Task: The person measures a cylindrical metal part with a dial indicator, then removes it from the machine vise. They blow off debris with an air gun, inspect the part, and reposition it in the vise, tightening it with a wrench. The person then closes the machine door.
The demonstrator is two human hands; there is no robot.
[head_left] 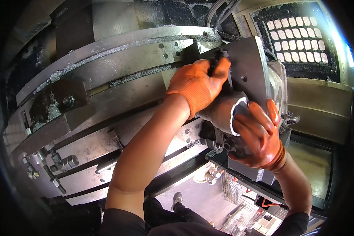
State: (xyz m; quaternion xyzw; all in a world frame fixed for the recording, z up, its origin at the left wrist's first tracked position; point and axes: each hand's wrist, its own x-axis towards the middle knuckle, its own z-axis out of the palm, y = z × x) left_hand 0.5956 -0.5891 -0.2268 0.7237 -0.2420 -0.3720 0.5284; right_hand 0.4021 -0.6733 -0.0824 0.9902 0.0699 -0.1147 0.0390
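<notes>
Beside the metal cylinder — steel block, shavings-strewn rails.

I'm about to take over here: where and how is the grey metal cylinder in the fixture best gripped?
Grip the grey metal cylinder at its open, bright-rimmed end, coming from the right, as the right hand does. That end juts free of the grey fixture block; the far end sits against the block under the left hand, so probably only the rim end offers room for fingers.

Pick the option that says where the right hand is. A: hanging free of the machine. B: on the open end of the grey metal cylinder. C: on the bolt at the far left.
B: the right hand cups the rim of the grey metal cylinder.
</notes>
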